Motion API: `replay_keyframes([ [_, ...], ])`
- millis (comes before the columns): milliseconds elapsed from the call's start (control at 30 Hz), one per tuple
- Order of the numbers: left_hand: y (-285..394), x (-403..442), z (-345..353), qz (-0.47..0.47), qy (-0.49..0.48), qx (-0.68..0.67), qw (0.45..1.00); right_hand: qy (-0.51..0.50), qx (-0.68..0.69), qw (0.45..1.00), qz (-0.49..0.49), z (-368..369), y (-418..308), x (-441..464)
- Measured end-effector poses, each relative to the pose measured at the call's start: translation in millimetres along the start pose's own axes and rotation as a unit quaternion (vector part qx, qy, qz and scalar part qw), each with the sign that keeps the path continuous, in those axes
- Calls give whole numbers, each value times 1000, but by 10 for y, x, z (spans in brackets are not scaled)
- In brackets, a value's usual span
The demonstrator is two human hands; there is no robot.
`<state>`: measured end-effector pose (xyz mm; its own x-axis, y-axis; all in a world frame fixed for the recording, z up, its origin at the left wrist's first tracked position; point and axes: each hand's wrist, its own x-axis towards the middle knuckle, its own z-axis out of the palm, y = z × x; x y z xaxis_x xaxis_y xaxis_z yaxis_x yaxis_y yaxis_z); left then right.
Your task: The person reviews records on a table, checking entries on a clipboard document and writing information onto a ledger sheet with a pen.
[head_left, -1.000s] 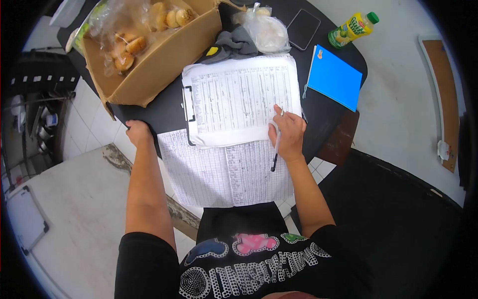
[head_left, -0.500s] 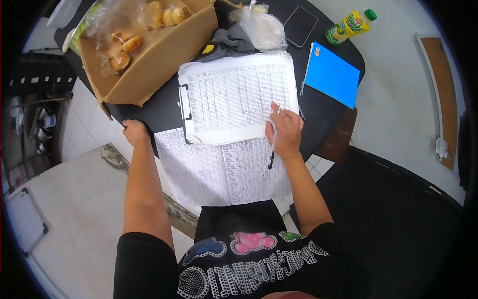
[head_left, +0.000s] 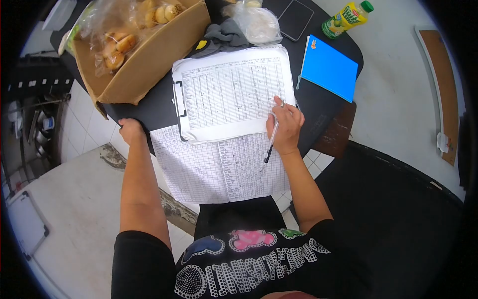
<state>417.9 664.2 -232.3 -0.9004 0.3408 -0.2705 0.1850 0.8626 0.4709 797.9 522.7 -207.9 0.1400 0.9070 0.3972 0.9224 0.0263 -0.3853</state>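
Observation:
My right hand (head_left: pixel 287 130) rests over the right side of a clipboard (head_left: pixel 182 102), its fingers closed around a pen (head_left: pixel 272 142). The pen slants down toward me, its dark end below the hand. Clipped on the board is a stack of printed table sheets (head_left: pixel 229 92) with handwritten marks. Partly beneath the board, toward my body, lies an open ledger (head_left: pixel 199 172) with ruled pages full of writing. At the left edge of the black table (head_left: pixel 130 110), my left hand (head_left: pixel 132 131) is closed on the rim, its fingertips mostly hidden.
A cardboard box (head_left: pixel 149 65) with bagged bread rolls (head_left: pixel 119 47) stands at the back left. Behind the clipboard are a dark grey cloth (head_left: pixel 224 37), a plastic bag (head_left: pixel 259 25) and a phone (head_left: pixel 297 20). A blue notebook (head_left: pixel 329 69) and a drink bottle (head_left: pixel 344 21) lie rightward.
The whole view has shifted slightly, so the table's things sit a little higher and further left. Both hands keep their places and grips; the pen's angle differs slightly.

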Motion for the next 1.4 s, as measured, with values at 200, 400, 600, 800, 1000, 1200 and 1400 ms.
replay_keyframes([
  [200,-17,37,11,-2,-2,-16,1000,-2,24,999,32,-19,-7,4],
  [400,-275,249,138,102,1,-76,992,18,16,1000,3,10,65,-59],
  [600,-19,-116,-189,36,-18,-67,997,58,21,998,-3,-17,-3,-20],
  [800,5,-150,-256,13,-42,-83,996,83,12,996,-19,-65,-62,-1],
  [1000,-568,746,462,330,-73,-75,938,82,1,995,-52,69,140,-38],
  [1200,-103,32,-15,10,-38,-118,992,67,-19,998,-12,127,64,-93],
  [1400,10,-149,-149,-7,-22,-60,998,64,-8,998,-4,165,100,-94],
])
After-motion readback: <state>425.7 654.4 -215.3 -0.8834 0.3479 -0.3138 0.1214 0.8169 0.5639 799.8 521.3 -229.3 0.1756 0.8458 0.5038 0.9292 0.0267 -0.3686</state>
